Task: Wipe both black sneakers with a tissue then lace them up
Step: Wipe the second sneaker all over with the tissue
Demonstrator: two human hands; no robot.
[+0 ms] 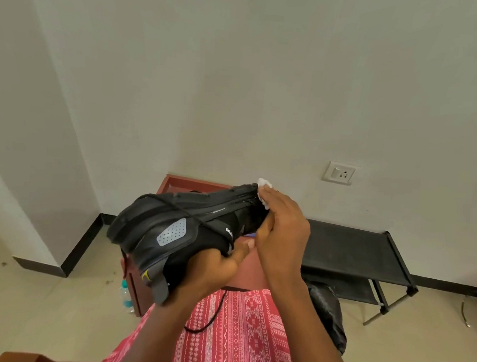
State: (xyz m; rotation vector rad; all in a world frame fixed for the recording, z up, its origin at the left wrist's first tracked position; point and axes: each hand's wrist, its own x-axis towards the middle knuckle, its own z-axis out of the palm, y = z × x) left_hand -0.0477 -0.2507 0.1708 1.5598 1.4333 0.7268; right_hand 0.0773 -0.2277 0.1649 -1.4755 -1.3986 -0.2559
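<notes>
Black sneaker (175, 227), probably light, stiff-soled, soft-sided: left grip (209, 265) is clasping its near end, a sound hold; right grip (282, 231) is pinching tear-prone tissue (263, 182) against the far end.

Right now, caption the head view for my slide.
Left hand grips a black sneaker; right hand holds a tissue against its far end.

Black lace-up sneaker (175, 227): frame centre, before the red-brown wooden bench (185, 182). White crumpled tissue (263, 182): on its upper-right end. Black metal-framed fabric rack (352, 248): right of the bench. Clear plastic bottle (127, 295): on the floor (47, 308), left of the bench.
</notes>
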